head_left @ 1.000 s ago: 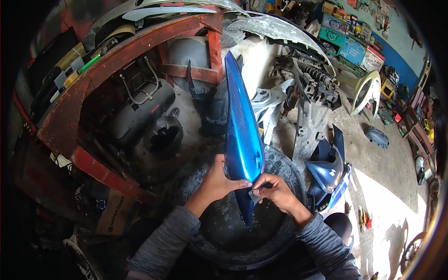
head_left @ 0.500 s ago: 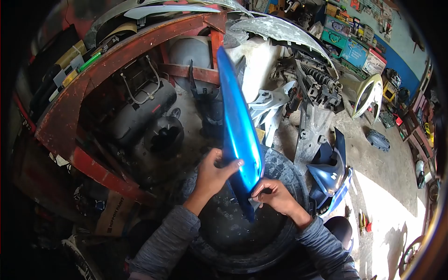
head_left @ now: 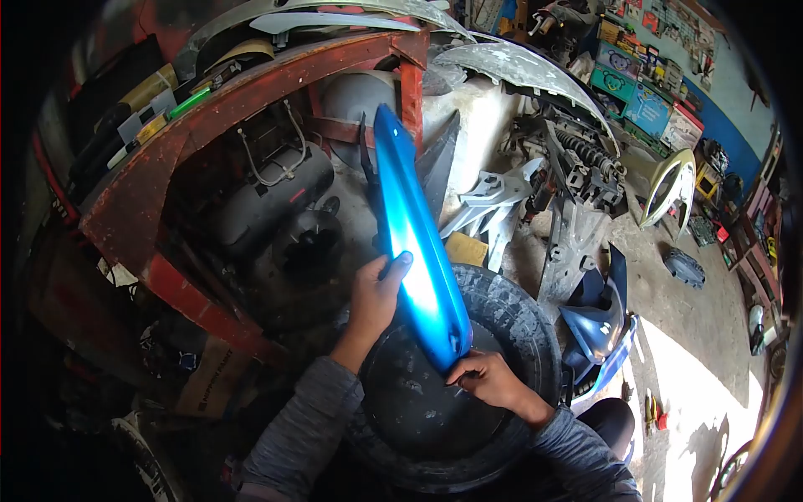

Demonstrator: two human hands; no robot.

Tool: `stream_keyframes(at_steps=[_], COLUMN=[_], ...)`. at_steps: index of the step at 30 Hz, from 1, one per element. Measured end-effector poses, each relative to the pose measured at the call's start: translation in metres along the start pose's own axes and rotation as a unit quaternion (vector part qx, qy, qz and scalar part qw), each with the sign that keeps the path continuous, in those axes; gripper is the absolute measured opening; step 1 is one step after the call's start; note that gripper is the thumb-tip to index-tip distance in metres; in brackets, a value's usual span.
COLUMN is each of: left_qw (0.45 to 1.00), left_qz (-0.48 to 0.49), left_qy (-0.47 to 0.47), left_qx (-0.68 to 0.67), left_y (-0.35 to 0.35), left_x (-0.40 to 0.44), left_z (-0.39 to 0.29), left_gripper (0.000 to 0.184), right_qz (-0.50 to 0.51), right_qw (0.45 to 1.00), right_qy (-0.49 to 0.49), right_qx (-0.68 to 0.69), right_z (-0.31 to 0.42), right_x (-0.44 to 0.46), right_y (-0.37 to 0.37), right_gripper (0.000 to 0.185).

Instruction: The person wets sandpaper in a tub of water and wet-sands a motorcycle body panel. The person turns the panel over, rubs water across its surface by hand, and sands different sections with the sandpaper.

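A long glossy blue panel [head_left: 418,251] is held tilted over a dark round tub [head_left: 535,335], its narrow tip pointing up and away. My left hand [head_left: 376,297] grips the panel's left edge near the middle, thumb lying on the shiny face. At the lower end, my right hand [head_left: 489,378] has its fingers pinched against the panel's edge. Whether a small item is between those fingers is hidden. Liquid with pale specks shows inside the tub below the panel.
A red metal frame [head_left: 192,138] stands at the left with a grey tank [head_left: 280,197] beneath. Dark blue fairing parts [head_left: 595,322] lie right of the tub. Grey-white brackets [head_left: 493,201] and a coil spring [head_left: 585,155] are beyond it.
The panel has tilted further left and turned its broad face up. My left hand has slid up along its edge. The grey piece seen earlier at my right fingers no longer shows.
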State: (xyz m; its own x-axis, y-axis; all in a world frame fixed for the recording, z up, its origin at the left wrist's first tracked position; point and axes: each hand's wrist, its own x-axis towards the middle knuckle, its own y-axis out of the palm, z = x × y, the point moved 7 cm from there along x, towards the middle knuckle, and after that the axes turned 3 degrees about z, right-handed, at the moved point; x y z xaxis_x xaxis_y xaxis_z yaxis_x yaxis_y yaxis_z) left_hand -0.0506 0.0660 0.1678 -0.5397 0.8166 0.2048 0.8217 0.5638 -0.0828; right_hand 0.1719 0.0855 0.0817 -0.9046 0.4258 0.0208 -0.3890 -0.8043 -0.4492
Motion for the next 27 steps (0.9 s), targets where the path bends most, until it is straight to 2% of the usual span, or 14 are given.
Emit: stream_keyframes(at_steps=[7,10,22,24,27], left_qw=[1.0,0.999,0.994,0.988,0.979], left_qz=[0.014,0.024,0.084,0.145,0.192], left_qy=[0.017,0.04,0.068,0.015,0.01], left_qx=[0.01,0.026,0.006,-0.047,-0.065], left_y=[0.005,0.008,0.017,0.02,0.02], left_x=[0.001,0.002,-0.002,-0.003,-0.001], left_z=[0.0,-0.003,-0.005,-0.006,-0.005], left_gripper=[0.044,0.044,0.033,0.033,0.033], right_qz=[0.017,0.036,0.03,0.035,0.006], right_qw=[0.999,0.999,0.999,0.972,0.951], right_qy=[-0.03,0.003,0.019,0.132,0.149], right_qx=[-0.037,-0.032,-0.009,0.194,0.272], right_z=[0.0,-0.001,-0.018,-0.027,-0.023], right_x=[-0.003,-0.002,-0.002,-0.006,-0.008], right_y=[0.004,0.002,0.004,0.0,-0.014], right_gripper=[0.026,0.025,0.022,0.018,0.016])
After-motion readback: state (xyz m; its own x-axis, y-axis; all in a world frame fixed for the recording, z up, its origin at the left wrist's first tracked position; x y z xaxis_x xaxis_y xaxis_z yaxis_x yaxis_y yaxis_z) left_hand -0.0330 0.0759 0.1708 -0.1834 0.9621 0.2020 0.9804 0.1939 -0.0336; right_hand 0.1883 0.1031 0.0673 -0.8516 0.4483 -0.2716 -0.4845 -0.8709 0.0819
